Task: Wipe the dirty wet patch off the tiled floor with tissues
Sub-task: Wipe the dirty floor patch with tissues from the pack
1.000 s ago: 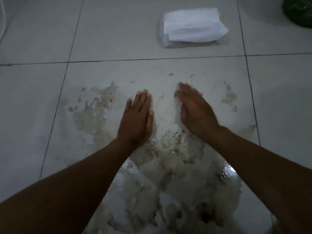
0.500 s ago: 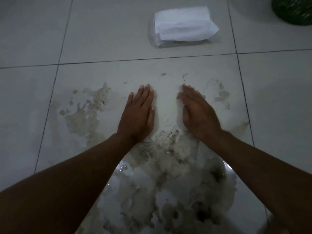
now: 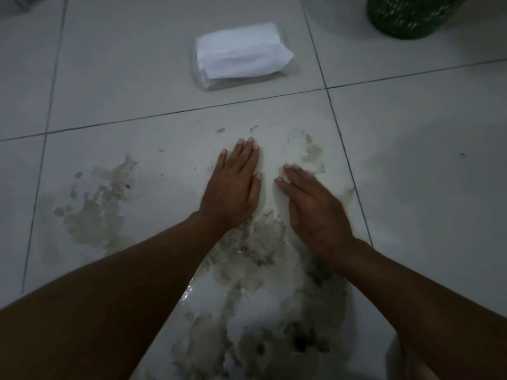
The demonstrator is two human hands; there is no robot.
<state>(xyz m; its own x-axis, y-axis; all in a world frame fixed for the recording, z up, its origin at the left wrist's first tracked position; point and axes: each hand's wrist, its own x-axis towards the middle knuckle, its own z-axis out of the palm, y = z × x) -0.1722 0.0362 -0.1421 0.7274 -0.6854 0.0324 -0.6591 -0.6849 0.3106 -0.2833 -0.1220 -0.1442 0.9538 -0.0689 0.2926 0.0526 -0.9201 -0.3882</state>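
— Pale floor tiles (image 3: 131,86) with dark grout lines fill the whole room from where I stand, and the light is dim.

— Where is the dirty patch?

— Spread over the tile right under the person. The wet patch (image 3: 247,297) is grey-brown and gritty, with a glossy sheen near the bottom, and a separate smear (image 3: 101,204) lies off to the left.

— And the hands?

— Both lie palm down on soaked white tissue (image 3: 270,171) at the patch's far edge. The left hand (image 3: 233,190) has straight fingers held together; the right hand (image 3: 310,204) lies just beside it, fingers straight too, angled inward. Neither grips anything.

— Any fresh tissues?

— A pack of tissues (image 3: 241,57) lies on the next tile beyond the grout line, well apart from the hands. A green woven basket (image 3: 411,15) stands at the far right corner.
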